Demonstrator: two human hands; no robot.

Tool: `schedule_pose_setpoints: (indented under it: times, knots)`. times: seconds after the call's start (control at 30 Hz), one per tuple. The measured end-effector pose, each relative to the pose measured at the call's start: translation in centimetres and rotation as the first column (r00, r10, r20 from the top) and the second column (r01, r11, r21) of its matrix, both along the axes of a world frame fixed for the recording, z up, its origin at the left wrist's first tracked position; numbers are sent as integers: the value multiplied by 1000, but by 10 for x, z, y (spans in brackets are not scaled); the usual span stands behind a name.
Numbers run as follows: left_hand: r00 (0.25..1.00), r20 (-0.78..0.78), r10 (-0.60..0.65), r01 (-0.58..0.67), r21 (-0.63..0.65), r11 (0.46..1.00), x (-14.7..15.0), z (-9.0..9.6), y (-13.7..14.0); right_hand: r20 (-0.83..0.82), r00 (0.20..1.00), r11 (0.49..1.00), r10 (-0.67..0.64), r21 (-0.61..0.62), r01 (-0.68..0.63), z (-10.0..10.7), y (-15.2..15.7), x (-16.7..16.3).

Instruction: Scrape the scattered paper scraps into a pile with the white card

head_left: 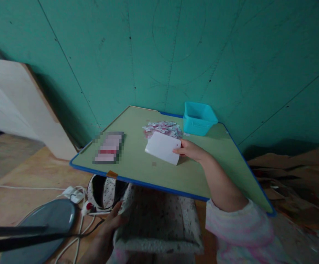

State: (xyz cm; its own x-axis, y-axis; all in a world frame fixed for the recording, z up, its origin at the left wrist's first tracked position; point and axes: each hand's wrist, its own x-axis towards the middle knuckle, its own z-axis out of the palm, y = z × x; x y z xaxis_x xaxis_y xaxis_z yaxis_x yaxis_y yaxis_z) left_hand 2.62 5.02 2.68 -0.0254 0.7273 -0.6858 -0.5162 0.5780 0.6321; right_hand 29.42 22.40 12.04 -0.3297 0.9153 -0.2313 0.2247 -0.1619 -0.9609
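Note:
My right hand (189, 149) grips a thin white flat sheet (162, 146) by its right edge, thumb on top. Small dark holes show near that edge. The sheet is tilted over the table, in front of a heap of small white and pinkish pieces (165, 127) and partly covering it. Just behind the hand stands a turquoise plastic basket (199, 121). Below the table's front edge, my left hand (111, 223) holds the left side of an open box with speckled pale sides (159, 245) and a dark inside. Part of that grip is hidden.
The pale green table (132, 161) has blue-taped edges and stands against a green wall. At its left lies a pixelated flat object (108, 147). On the floor are a grey round lid-like thing (52, 220), white cables and a power strip (73, 194). Brown cardboard (288, 165) lies right.

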Motion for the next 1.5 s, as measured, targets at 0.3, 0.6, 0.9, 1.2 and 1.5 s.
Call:
schedule_pose_setpoints:
  times: [0.3,0.6,0.9,1.2,1.5]
  knots:
    - [999,-24,23,-22,31,999,-6,5,2,78,965,968,250,-3,-250,-13,-4,-8]
    - [997,66,31,-35,69,997,-6,18,5,126,890,898,439,-109,-427,-13,-15,-17]
    - [995,96,-23,16,77,997,-6,10,6,57,869,861,491,-181,-475,-14,-20,-21]
    - [998,60,12,-15,36,999,-7,-2,5,58,849,847,526,-125,-516,-6,-21,-20]
    - [999,32,41,-41,7,999,-3,3,5,-63,995,994,79,86,-73,2,-8,-13]
